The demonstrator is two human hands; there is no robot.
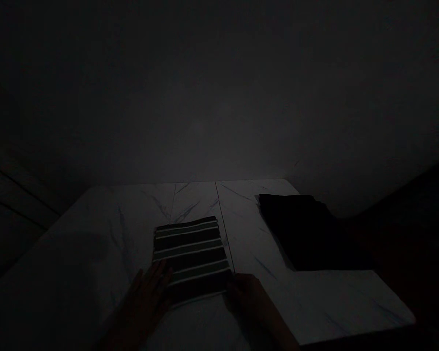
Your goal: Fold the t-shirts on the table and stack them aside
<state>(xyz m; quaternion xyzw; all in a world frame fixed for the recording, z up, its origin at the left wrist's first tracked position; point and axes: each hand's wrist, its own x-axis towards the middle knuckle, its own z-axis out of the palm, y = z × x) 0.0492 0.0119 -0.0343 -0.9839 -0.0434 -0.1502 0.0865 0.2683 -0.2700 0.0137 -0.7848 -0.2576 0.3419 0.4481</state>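
The left hand (142, 302) is lying open, fingers spread, against the near left corner of a folded striped cloth (190, 258) sitting on the marbled worktop (95, 234), while the right hand (247, 297) is touching its near right corner, any grip lost in the dimness; the cloth looks soft and light, best taken along that near edge, and a dark folded stack (296, 229) is lying to the right

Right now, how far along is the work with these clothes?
Done: a dark folded stack lies on the right of the table. In hand: a striped folded cloth, with the left hand and right hand at its near corners. Left: the cloth lies apart from the stack; no other clothes show in this dim view.
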